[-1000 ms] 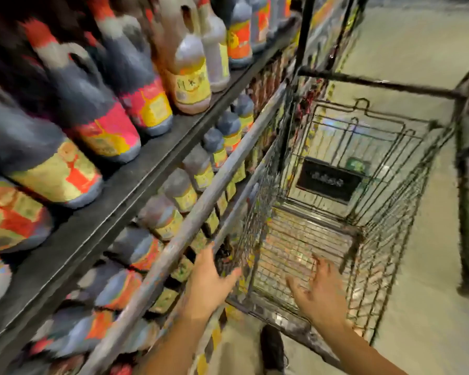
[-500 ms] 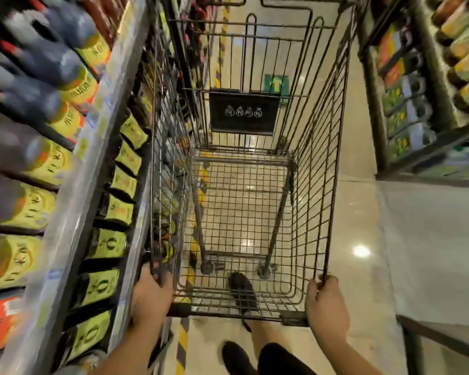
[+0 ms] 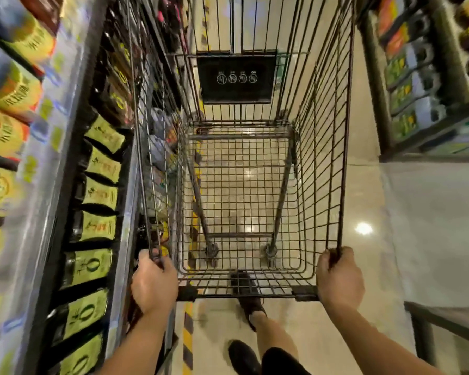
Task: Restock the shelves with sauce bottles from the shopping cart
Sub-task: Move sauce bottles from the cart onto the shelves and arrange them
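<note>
A dark wire shopping cart [image 3: 320,158] fills the middle of the head view, and no bottle shows in its basket. My left hand [image 3: 153,284] grips the cart's near left corner. My right hand [image 3: 339,278] grips the near right corner. Along the left runs a shelf unit [image 3: 46,198] packed with dark sauce bottles [image 3: 96,227] that carry yellow-green labels; larger bottles with yellow and orange labels [image 3: 8,96] lie on the shelf above.
Another shelf [image 3: 417,85] of bottles and packs stands at the upper right. A low dark rack edge [image 3: 444,323] is at the lower right. Yellow-black floor tape [image 3: 188,334] runs beside the left shelf. My legs and black shoes [image 3: 243,357] are behind the cart on glossy tiles.
My view turned from the shelf down onto the cart. Both hands went from reaching with spread fingers to gripping the cart's near corners; since half a second ago the grip has held.
</note>
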{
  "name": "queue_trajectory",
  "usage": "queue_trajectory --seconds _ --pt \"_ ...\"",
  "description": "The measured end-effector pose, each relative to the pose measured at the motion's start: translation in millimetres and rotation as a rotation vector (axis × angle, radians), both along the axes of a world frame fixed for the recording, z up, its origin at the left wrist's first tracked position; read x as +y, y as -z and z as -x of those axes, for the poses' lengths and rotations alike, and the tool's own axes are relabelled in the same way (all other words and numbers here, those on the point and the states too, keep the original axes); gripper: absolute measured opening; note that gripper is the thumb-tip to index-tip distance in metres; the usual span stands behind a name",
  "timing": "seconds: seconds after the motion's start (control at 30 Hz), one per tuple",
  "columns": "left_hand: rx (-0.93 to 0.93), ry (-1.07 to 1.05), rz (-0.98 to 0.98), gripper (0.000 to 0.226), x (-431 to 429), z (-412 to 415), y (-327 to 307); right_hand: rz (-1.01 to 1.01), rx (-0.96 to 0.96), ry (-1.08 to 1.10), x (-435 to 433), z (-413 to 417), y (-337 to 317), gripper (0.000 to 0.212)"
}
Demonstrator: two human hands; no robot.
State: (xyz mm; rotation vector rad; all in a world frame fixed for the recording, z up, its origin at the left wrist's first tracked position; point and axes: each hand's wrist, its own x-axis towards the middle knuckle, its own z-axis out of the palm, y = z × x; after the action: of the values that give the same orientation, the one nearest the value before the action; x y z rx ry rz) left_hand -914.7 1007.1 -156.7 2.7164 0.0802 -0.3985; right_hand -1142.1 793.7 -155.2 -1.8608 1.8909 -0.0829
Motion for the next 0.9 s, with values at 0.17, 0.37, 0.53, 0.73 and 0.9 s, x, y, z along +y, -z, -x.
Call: queue_trajectory --seconds 0.17,0.37,0.53,0.73,0.9 --pt "-0.033 0.004 -0.013 0.008 -45.2 -39.0 5.2 0.018 -0.004 -0.007 -40.5 -32.4 1.0 0.017" --pt "-0.084 0.059 0.000 0.014 -106.9 -78.3 0.0 0.012 -0.022 0.008 -95.4 -71.9 -1.0 0.017" --pt "-0.084 0.075 0.003 0.019 -157.1 -115.6 0.7 0.025 -0.009 0.018 -143.4 -106.7 -0.6 0.018" --pt "-0.103 0.079 0.000 0.018 -215.9 -164.4 6.0 0.042 0.003 0.024 -200.9 -153.3 4.5 0.017" --pt "-0.079 0.095 -0.002 0.015 -261.7 -205.9 8.3 0.057 0.023 0.006 -246.0 -192.3 8.0 0.016"
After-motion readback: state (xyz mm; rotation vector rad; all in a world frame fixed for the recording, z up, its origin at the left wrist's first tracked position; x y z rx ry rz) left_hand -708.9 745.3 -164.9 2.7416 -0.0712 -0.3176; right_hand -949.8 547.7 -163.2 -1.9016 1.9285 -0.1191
